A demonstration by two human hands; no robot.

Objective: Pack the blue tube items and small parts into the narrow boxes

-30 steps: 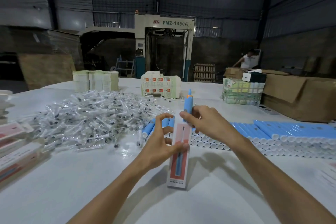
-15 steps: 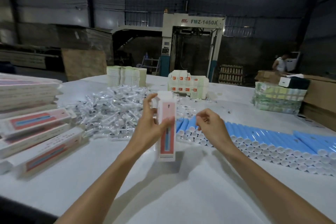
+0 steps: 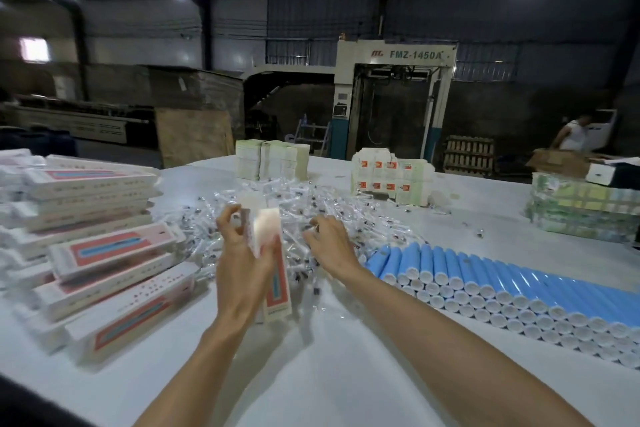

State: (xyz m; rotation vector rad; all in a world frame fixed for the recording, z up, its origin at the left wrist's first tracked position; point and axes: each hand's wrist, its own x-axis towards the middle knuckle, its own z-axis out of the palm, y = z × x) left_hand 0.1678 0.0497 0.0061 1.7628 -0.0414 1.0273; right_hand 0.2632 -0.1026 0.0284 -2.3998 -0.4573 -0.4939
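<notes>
The white counter (image 3: 346, 378) stretched wide under the lamps. At its left side lay a loose stack of narrow boxes (image 3: 104, 250), white with pink-and-blue faces, piled flat and several deep. In the middle spread a heap of small parts (image 3: 298, 198) in clear wrappers, its edge reaching the boxes. To the right, blue tubes (image 3: 485, 274) lay side by side in stacked rows, white ends toward the near edge, just beside the heap. Farther back stood a pale block of flat cartons (image 3: 272, 158), a white block with orange marks (image 3: 391, 180) and, at the far right, green-tinted bundles (image 3: 581, 211), with a brown cardboard box (image 3: 554, 159) behind them.
</notes>
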